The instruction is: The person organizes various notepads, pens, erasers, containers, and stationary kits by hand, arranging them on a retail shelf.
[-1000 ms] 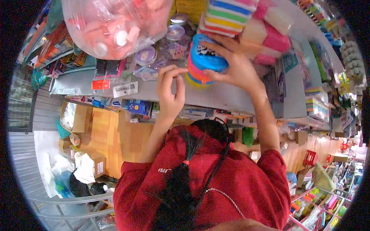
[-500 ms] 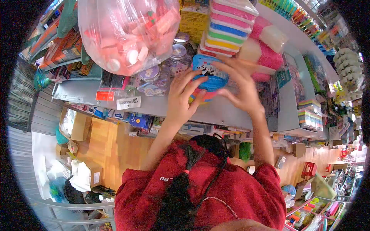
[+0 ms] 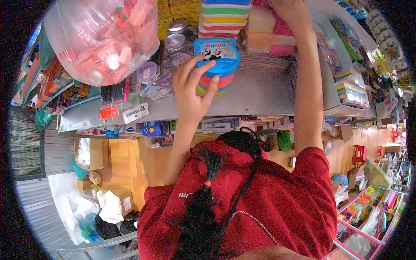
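Panda tubs (image 3: 216,65), a short stack of round containers with a blue lid on top, stand on the grey shelf (image 3: 260,93) a little back from its front edge. Bare grey shelf lies open to the stack's right and in front of it, as far as the raised forearm. To the left it is crowded.

Largest of the neighbours is one clear bag (image 3: 102,37) full of pink and white pieces, bulging over the shelf's left part. Next, one pile of flat striped boxes (image 3: 224,17) rises just behind the tubs, at least four layers showing. Pink and orange sponge blocks (image 3: 271,37) sit to its right. Two round metal tins (image 3: 175,34) stand between bag and boxes, and one purple disc (image 3: 148,71) lies below them. A white label (image 3: 133,113) hangs at the shelf's front edge.

Left hand (image 3: 190,91) is spread open, its fingertips (image 3: 207,66) resting against the blue lid and the side of the stack, not clasped round it. Right hand (image 3: 291,9) reaches up among the sponge blocks; its fingers run out of view, so I cannot tell whether it grips.
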A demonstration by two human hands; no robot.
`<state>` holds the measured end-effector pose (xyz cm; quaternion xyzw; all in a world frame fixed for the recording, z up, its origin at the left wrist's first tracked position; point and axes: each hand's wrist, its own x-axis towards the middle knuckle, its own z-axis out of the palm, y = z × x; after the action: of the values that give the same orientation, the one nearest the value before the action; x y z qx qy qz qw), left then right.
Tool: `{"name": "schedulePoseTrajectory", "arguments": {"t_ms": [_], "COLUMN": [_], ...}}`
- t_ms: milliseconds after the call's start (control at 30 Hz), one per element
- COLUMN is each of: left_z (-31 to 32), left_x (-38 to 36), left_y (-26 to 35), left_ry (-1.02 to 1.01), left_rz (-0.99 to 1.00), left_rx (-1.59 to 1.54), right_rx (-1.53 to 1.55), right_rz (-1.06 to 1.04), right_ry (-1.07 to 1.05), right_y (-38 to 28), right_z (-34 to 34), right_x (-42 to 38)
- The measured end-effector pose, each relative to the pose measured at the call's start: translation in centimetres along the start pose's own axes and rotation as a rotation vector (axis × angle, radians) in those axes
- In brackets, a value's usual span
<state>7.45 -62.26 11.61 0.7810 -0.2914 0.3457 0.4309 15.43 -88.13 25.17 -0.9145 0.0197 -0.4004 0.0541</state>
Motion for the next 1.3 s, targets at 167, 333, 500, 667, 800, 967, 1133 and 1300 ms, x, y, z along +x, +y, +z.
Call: {"name": "schedulePoseTrajectory", "arguments": {"t_ms": [167, 333, 500, 667, 800, 967, 1133, 1300], "left_z": [0.3, -0.1, 0.2, 0.2, -0.3, 0.0, 6.8, 8.8], "left_x": [-0.1, 0.0, -0.1, 0.0, 0.3, -1.3, -2.7, -3.7], "left_y": [0.0, 0.4, 0.1, -0.1, 0.8, 4.1, 5.9, 4.7], "left_ry": [0.03, -0.021, 0.007, 0.0, 0.016, -0.005, -0.361, -0.461], "left_rz": [-0.007, -0.044, -0.013, 0.0, 0.052, 0.34, 0.201, 0.071], "left_rx": [-0.026, -0.027, 0.004, 0.003, 0.064, 0.066, 0.058, 0.065], "right_rx": [0.174, 0.26, 0.216, 0.342, 0.38, 0.411, 0.444, 0.434], "right_rz": [0.129, -0.03, -0.223, 0.005, -0.02, 0.011, 0.004, 0.005], "right_ry": [-0.104, 0.341, 0.575, 0.11, -0.104, -0.22, -0.266, -0.122], "right_y": [0.2, 0.3, 0.0, -1.2, 1.4, 1.5, 2.2, 1.1], "right_z": [-2.1, -3.0, -7.9, -7.9, -3.7, -0.9, 0.2, -2.4], "right_x": [0.3, -1.2, -9.0, -20.0, -24.7, -24.6, -24.3, -23.4]}}
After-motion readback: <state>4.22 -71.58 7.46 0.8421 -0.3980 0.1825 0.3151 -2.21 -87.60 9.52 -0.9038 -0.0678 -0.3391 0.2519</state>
